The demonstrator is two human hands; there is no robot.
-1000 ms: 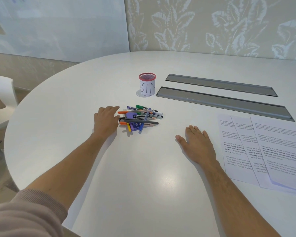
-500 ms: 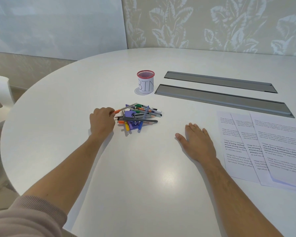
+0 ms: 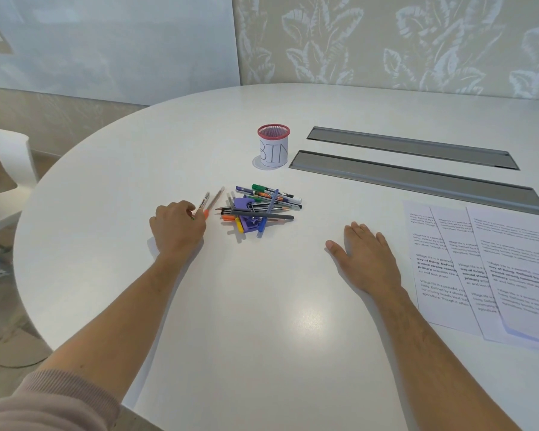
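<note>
A pile of pens, markers and pencils (image 3: pixel 262 208) lies on the white table (image 3: pixel 231 306), over a purple plastic piece. Just left of the pile, my left hand (image 3: pixel 176 223) pinches two pens (image 3: pixel 210 201), one with an orange end, and their tips point up and away. My right hand (image 3: pixel 366 255) lies flat on the table, fingers straight, holding nothing. Behind the pile stands a red mesh cup (image 3: pixel 273 145) wrapped in paper marked "BIN".
Three printed sheets (image 3: pixel 486 269) overlap at the right, beside my right hand. Two grey cable trays (image 3: pixel 417 178) are set into the table behind them. A white chair (image 3: pixel 11 169) stands off the table's left edge. A patterned wall is behind.
My left hand went from lying flat beside the pile to curling its fingers and pulling two pens out to the left. My right hand stayed put.
</note>
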